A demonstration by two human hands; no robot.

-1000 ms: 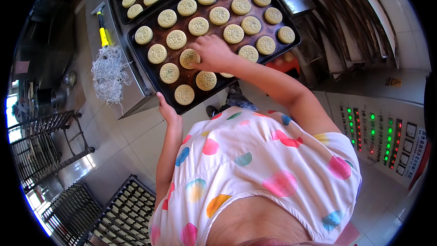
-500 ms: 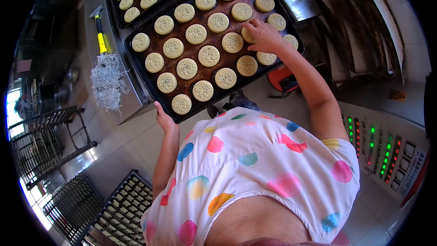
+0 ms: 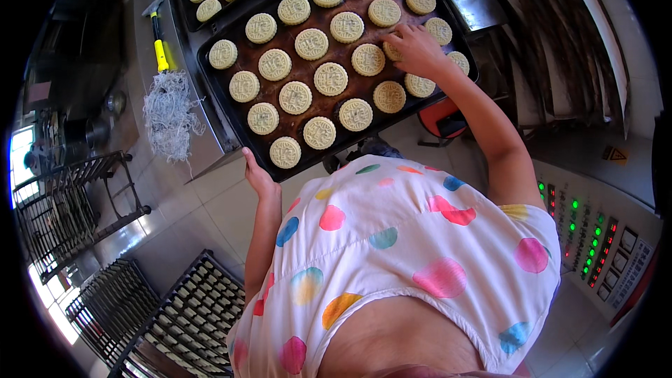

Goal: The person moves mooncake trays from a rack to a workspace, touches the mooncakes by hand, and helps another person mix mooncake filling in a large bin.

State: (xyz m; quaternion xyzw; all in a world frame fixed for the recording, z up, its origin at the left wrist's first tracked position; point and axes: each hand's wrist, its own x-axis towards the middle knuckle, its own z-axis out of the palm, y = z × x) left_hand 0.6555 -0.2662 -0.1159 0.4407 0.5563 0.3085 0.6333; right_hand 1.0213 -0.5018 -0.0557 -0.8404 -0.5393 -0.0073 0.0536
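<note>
Cakes [image 3: 311,44], pale yellow and disc-shaped, lie in slanting rows on a baking tray [image 3: 338,52] at the near side of a metal worktop [image 3: 183,42]. Biggest of these, the worktop is smooth, grey and faintly shiny. Next comes the tray, a shallow rectangle with a dark raised rim and a brown, blotchy, slightly glossy bottom. Beyond it, cut off by the view's edge, sits a second dark tray [image 3: 225,12] bearing more such discs. Off to the left lies a string-headed tool [image 3: 170,115] with tangled whitish strands and a yellow and black handle. Towards the baking tray's right end, the right grip [image 3: 423,54] has fingers and thumb spread about one half-hidden cake; whether it clasps it cannot be told. The left grip [image 3: 260,180] is at the near left corner, thumb up by the rim, fingers hidden, so its closure cannot be told either. Smallest, each cake has a fluted edge and a matte, flat top pressed with raised characters; a few look tanner than their neighbours.
</note>
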